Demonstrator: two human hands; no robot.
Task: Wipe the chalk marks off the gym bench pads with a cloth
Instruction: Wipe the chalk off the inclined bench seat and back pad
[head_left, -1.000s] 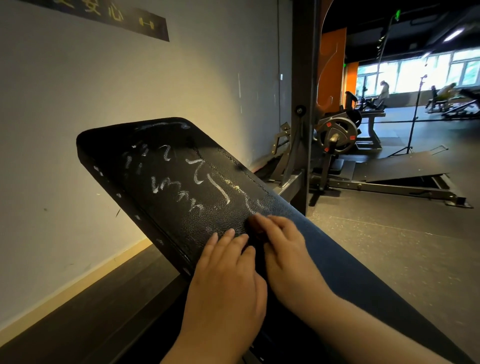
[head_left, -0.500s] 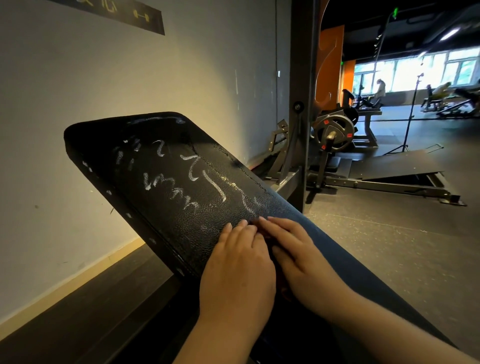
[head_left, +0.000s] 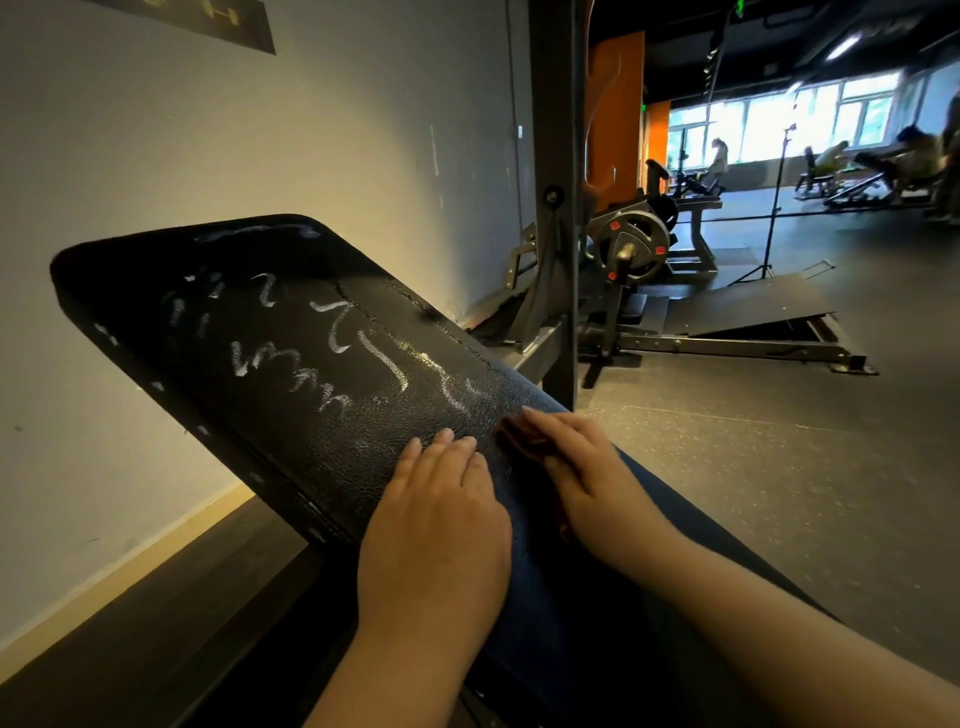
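Note:
The black inclined bench pad fills the left and centre, with white chalk marks scribbled across its upper half. My left hand lies flat on the pad's lower part, fingers straight and together. Beside it, my right hand presses a dark reddish cloth against the pad just below the lowest chalk stroke. Only a small fold of the cloth shows under its fingers.
A grey wall stands close on the left. A dark steel upright rises right behind the pad, with a plate-loaded machine and a floor ramp beyond. People sit at far machines by the windows.
My left hand slid up the pad to lie beside my right hand. My right hand with the cloth stayed at the lower chalk stroke, shifting only slightly. The chalk marks look unchanged.

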